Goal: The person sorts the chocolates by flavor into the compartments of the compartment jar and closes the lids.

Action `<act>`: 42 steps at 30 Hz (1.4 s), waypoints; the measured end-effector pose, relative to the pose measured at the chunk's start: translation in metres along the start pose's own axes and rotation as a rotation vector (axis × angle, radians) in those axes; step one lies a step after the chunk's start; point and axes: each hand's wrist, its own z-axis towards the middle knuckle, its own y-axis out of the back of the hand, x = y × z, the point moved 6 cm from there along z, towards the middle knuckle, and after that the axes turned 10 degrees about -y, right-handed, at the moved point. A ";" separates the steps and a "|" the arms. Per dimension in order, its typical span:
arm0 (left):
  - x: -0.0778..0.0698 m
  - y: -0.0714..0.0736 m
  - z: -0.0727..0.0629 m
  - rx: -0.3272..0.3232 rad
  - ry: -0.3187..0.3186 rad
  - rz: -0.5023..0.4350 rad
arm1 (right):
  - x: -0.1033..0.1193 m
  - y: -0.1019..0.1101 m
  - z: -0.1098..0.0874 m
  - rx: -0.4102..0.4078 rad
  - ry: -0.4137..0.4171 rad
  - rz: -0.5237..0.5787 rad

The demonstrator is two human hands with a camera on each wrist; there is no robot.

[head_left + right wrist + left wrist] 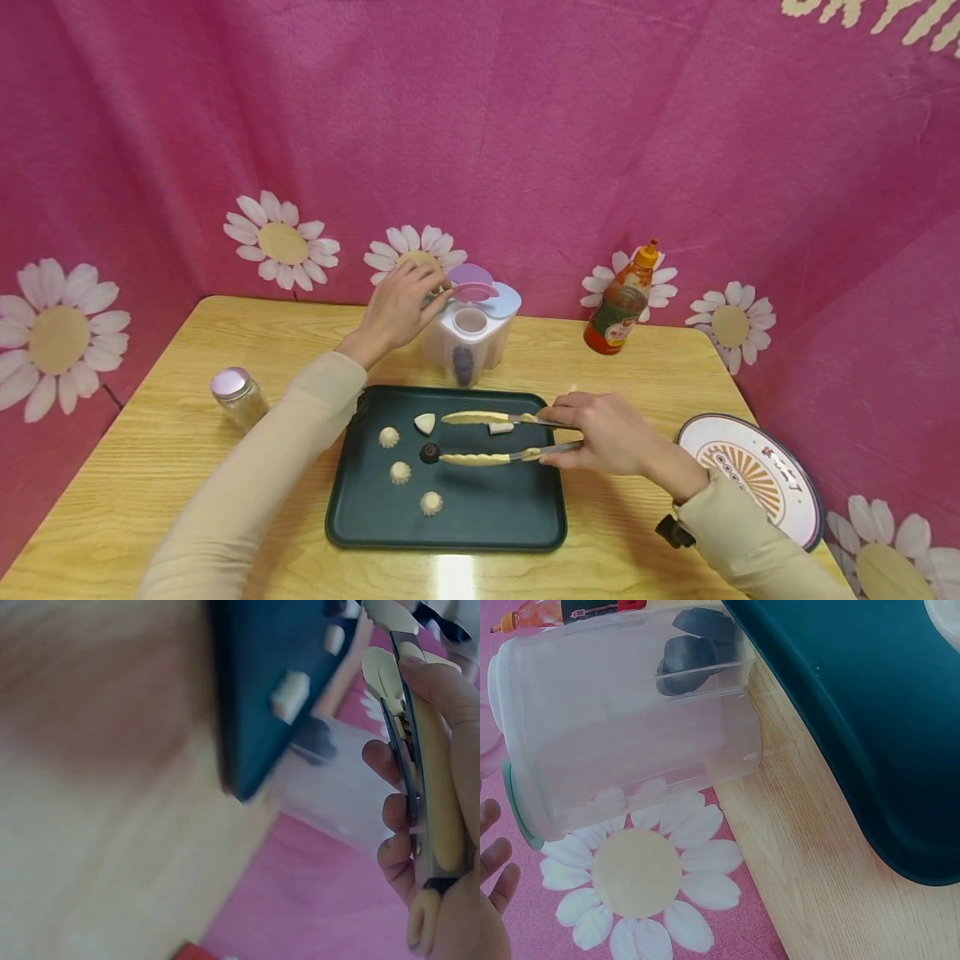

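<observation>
In the head view my left hand (pixel 405 302) is at the lids of a clear plastic container (pixel 491 337), beside its raised pink flap (pixel 476 292). The left wrist view shows its fingertips (pixel 495 859) loosely bent and apart; contact with the flap cannot be made out. Dark pieces (pixel 688 664) lie inside the container (pixel 615 742). My right hand (pixel 603 433) grips cream-tipped tongs (pixel 480 458) over the dark tray (pixel 487 525). The tongs' arms stand apart, the nearer tip close to a dark piece (pixel 430 452). White pieces (pixel 401 473) lie on the tray.
A lidded jar (pixel 240 398) stands left of the tray. At the back right is a red sauce bottle (pixel 622 302) with an orange cap. A round printed plate (pixel 795 483) lies on the right side of the wooden table (pixel 300 575). Pink flowered cloth (pixel 525 125) hangs behind.
</observation>
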 end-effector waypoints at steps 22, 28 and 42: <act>0.000 0.000 0.000 0.016 0.022 0.015 | 0.001 -0.051 0.003 0.072 -0.024 0.118; 0.000 -0.001 0.000 0.015 0.013 0.023 | 0.002 -0.052 0.004 0.080 -0.028 0.127; -0.001 -0.001 0.000 0.003 -0.002 0.014 | -0.005 -0.028 -0.001 -0.015 -0.024 0.116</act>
